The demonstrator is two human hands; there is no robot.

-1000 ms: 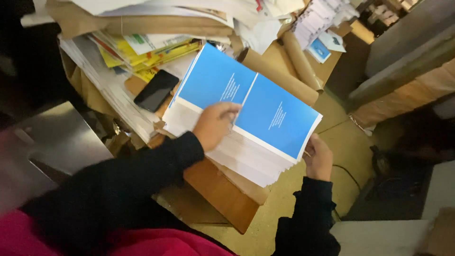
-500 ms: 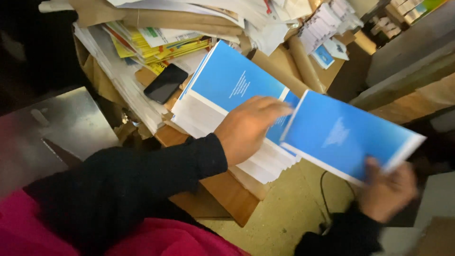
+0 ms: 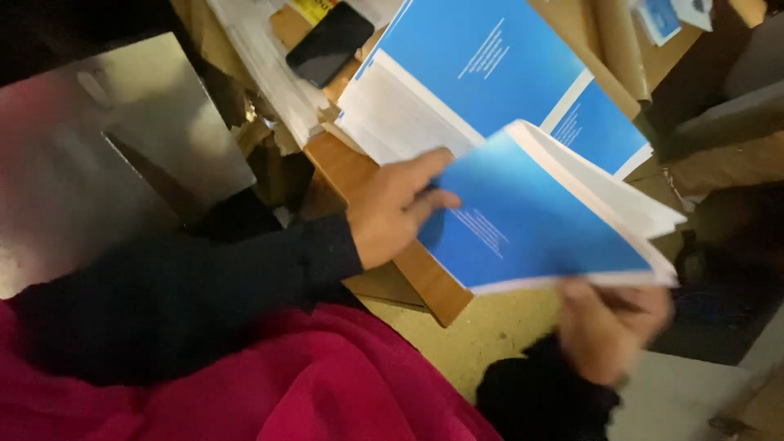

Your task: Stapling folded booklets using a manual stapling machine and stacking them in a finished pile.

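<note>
The right hand grips a blue-covered sheaf from below, lifted off the stack at the tabletop's front edge, while the left hand rests open-fingered on its cover.

My phone lies at eleven o'clock on the desk, a black rectangle, screen dark. At one o'clock, far corner, sits a small blue-and-white printed card or pack, partly cut off; I cannot tell which. A yellow printed scrap peeks in at twelve, just beside the phone. The blue covers carry only small pale print, no stuck-on labels that I can see.
</note>
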